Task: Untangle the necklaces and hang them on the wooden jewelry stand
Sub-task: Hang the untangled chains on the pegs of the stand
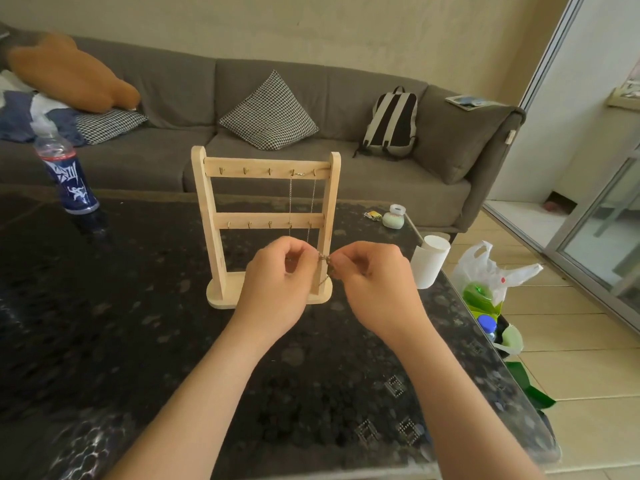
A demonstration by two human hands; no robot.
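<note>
Item: wooden stand (206, 202); upright on its flat base near the middle of a dark patterned table (138, 306); two posts, two cross rails, a row of small hooks on each rail.

Item: necklace (313, 199); thin chain, hung on the two rightmost hooks of the top rail, clasp lying between them; two strands drop in front of the lower rail to the hands; a small knot (323, 259) of chain sits between the fingertips, a short length trailing below it beside the right post.

Left hand (277, 273): raised in front of the stand's lower half; fingers curled, thumb and forefinger pinching the chain at the knot's left side.

Right hand (374, 277): level with the left, just beside it; fingers curled, thumb and forefinger pinching the knot from the right.

Also on the table: a blue-labelled bottle (67, 171) at far left; a white paper cup (429, 263) at the right edge; a small pale jar (393, 219) behind it.

Beyond: grey sofa (166, 81); checked cushion (268, 110); backpack (391, 124); a plastic bag (491, 271) on the floor at right.
</note>
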